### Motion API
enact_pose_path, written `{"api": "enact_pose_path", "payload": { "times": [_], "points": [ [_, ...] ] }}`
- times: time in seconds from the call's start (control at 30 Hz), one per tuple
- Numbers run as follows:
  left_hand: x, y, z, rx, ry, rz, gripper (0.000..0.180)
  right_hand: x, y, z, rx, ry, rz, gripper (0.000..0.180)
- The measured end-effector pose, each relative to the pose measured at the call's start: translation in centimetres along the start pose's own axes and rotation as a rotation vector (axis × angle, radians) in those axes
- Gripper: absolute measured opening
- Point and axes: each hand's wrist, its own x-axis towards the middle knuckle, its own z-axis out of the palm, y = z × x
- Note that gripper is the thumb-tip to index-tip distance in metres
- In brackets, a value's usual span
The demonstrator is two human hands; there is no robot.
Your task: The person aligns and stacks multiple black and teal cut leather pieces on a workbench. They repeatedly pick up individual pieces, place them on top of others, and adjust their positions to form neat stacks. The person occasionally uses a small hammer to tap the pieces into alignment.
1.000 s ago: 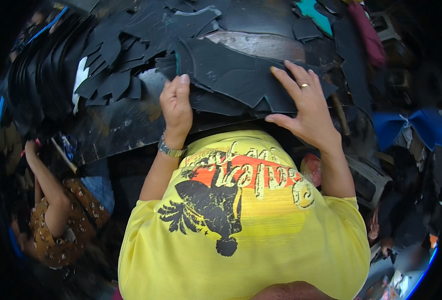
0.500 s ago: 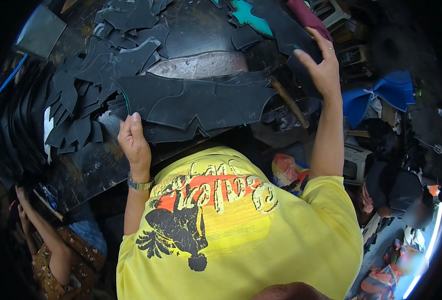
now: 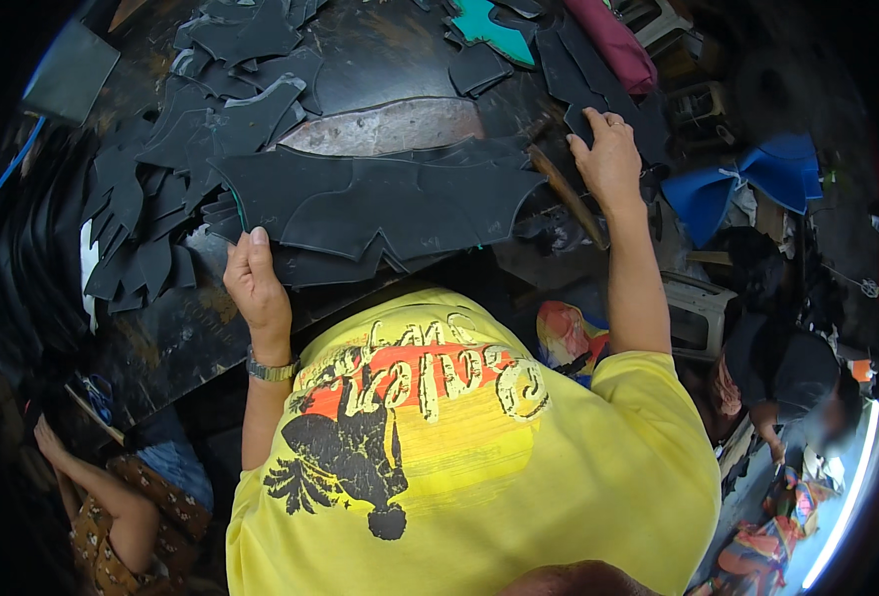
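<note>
A wide black cut panel, notched along its near edge, lies on similar panels at the table's front. My left hand pinches its left end, thumb on top, beside a thin green edge line. To the right, my right hand has its fingers and thumb closed at the near end of another long black cut panel; the exact contact is partly hidden by the fingers. Between the wide panel and my right hand lies a wooden stick. A flat grey metal-like piece shows behind the wide panel.
Black cut pieces are heaped at the left and back of the dark table. A green piece and a maroon roll lie at the back right. Another person's arm is at lower left; a blue sheet sits right.
My right hand has come down and left, and its spread fingers have closed at the near end of the right black panel. My left hand keeps its pinch on the wide panel.
</note>
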Motion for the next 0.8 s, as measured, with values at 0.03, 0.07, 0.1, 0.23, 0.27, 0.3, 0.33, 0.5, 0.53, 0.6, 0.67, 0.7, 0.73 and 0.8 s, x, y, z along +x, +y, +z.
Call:
{"api": "enact_pose_path", "payload": {
  "times": [0.03,0.07,0.1,0.23,0.27,0.3,0.33,0.5,0.53,0.6,0.67,0.7,0.73,0.8],
  "points": [
    [0.0,0.0,0.0,0.005,0.008,0.001,0.033,0.0,-0.1,0.2,0.003,0.037,0.005,0.039],
    [0.1,0.0,0.1,-0.012,-0.002,0.007,0.033,0.3,-0.1,0.4,0.010,0.058,-0.010,0.037],
    [0.1,0.0,0.1,-0.015,-0.007,0.010,0.032,0.5,0.0,0.4,0.003,0.025,0.039,0.034],
    [-0.1,0.6,-0.1,0.010,-0.010,0.022,0.033,1.0,0.5,-3.5,0.087,0.169,0.087,0.028],
    [0.0,0.6,0.2,-0.008,0.007,0.051,0.034,0.9,0.3,-5.3,0.132,0.187,0.114,0.029],
    [-0.1,0.8,0.1,-0.006,-0.007,0.044,0.034,0.5,-0.4,-7.0,0.275,0.204,0.101,0.029],
    [0.0,1.0,0.1,-0.004,-0.023,0.039,0.033,0.1,-1.4,-8.8,0.428,0.251,0.054,0.029],
    [0.2,1.5,0.8,-0.275,0.058,-0.049,0.037,-2.1,-9.8,-11.5,0.428,0.357,-0.450,0.041],
    [0.3,1.5,0.9,-0.273,0.096,0.025,0.052,-2.6,-11.6,-10.5,0.446,0.272,-0.566,0.045],
    [0.5,1.7,1.0,-0.330,0.137,0.056,0.075,-4.4,-15.1,-7.9,0.522,-0.094,-0.724,0.048],
    [0.5,2.0,1.1,-0.418,0.183,-0.071,0.089,-5.7,-16.5,-6.4,0.465,-0.226,-0.774,0.055],
    [0.4,2.2,1.1,-0.340,0.167,-0.027,0.097,-5.5,-16.1,-5.8,0.588,-0.136,-0.794,0.055],
    [0.2,2.3,1.0,-0.401,0.124,-0.091,0.093,-5.2,-15.5,-5.4,0.724,-0.065,-0.790,0.056],
    [-0.1,2.4,0.8,-0.552,0.012,-0.161,0.085,-4.4,-14.3,-5.2,0.656,-0.048,-0.627,0.070]
  ]
}}
